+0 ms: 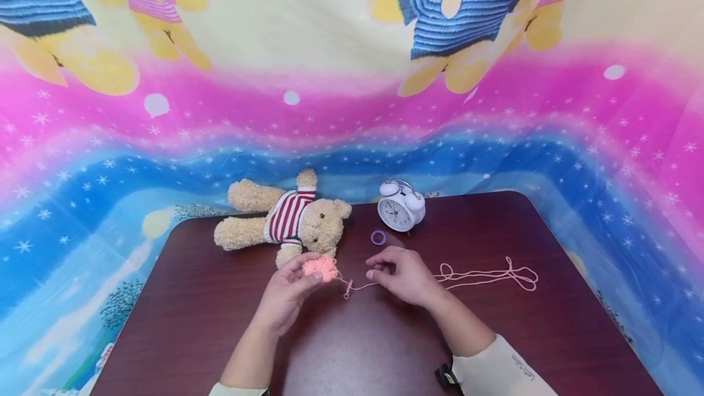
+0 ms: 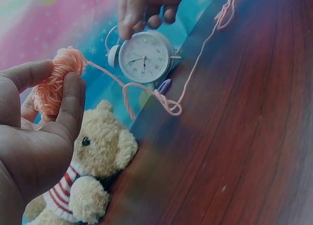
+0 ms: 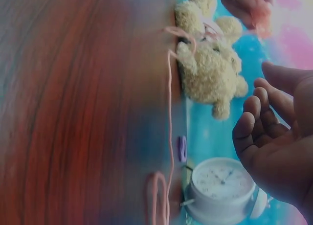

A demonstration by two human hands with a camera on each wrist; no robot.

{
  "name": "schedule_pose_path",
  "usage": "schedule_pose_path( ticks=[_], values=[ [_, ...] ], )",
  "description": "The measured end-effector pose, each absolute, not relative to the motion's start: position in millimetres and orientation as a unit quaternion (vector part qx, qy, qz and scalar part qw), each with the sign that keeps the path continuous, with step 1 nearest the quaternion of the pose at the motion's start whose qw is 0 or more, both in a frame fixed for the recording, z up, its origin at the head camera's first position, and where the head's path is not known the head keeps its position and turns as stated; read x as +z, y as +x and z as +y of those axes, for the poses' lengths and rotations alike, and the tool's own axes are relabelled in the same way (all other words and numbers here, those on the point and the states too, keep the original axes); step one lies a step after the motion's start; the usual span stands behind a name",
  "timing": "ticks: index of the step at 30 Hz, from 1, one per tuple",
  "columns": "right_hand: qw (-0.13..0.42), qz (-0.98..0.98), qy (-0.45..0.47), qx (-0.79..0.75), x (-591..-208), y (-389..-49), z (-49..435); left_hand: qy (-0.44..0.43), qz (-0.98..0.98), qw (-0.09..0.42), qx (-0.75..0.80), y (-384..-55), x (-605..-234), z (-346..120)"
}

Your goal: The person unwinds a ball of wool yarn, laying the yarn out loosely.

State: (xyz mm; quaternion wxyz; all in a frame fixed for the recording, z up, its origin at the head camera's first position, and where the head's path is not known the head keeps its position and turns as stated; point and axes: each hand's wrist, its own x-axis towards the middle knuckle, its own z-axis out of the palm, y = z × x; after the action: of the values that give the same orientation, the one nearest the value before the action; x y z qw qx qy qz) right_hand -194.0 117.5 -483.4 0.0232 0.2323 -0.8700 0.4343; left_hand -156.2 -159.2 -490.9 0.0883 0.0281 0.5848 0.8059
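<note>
My left hand [image 1: 282, 298] holds a small bundle of peach-pink yarn [image 1: 324, 269] between thumb and fingers, above the table. In the left wrist view the wound loops of the yarn bundle [image 2: 58, 78] show between the fingers. A loose yarn strand [image 1: 360, 286] trails from it, with a small tangle near the bundle, and passes beneath my right hand [image 1: 404, 278]. That hand hovers to the right, its fingers loosely bent. Nothing sits between its thumb and fingers [image 3: 252, 107] in the right wrist view. Farther right, the strand ends in loose loops [image 1: 517, 275] on the table.
A teddy bear [image 1: 286, 216] in a red-and-white striped top lies behind my left hand. Near the back edge stands a white twin-bell alarm clock [image 1: 399, 209], with a purple ring [image 1: 377, 238] in front of it. The dark wooden table [image 1: 192, 322] meets a printed cloth backdrop [image 1: 341, 109].
</note>
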Motion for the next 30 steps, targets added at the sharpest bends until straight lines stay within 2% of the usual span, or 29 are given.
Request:
schedule_pose_path(
  ticks=[10,17,30],
  values=[
    [0.003,-0.862,0.263,0.433,-483.2,-189.1,97.3,0.046,0.575,0.104,0.810,-156.7,-490.4,-138.5],
    [0.028,-0.856,0.290,0.428,-482.4,-189.7,93.5,0.052,0.568,0.109,0.814,-156.5,-489.5,-133.1],
    [0.032,-0.871,0.265,0.413,-477.7,-189.5,110.2,0.029,0.576,0.105,0.810,-153.9,-491.4,-140.0]
  ],
)
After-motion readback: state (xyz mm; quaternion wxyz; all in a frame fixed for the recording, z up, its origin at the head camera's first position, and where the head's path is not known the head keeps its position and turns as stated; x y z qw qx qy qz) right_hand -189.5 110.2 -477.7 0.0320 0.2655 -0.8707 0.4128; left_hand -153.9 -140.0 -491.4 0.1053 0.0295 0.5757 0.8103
